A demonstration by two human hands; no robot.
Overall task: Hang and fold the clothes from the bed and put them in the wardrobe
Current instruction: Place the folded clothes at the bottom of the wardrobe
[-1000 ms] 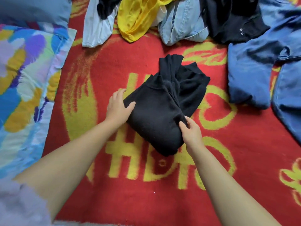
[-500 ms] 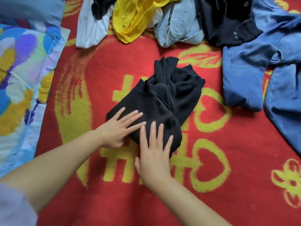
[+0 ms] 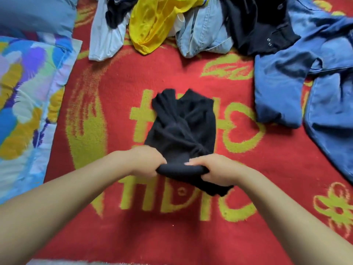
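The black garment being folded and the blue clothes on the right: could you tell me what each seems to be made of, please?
Black garment: seemingly a soft knit or fleece, matte and slightly fuzzy, bunching in thick rolls where both hands hold it. Blue clothes: probably denim, judging by the faded blue weave, visible stitched seams and stiffer folds.

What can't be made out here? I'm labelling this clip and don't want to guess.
All in the head view:
- Black garment: its type; it is bunched and the near edge is rolled in the left hand and right hand.
- Fingertips of both hands: curled under the fabric.
- Yellow garment, light jeans and blue jacket: cut off by the top and right edges.
- Wardrobe and hangers: out of frame.
- Left hand outline: motion blurred.
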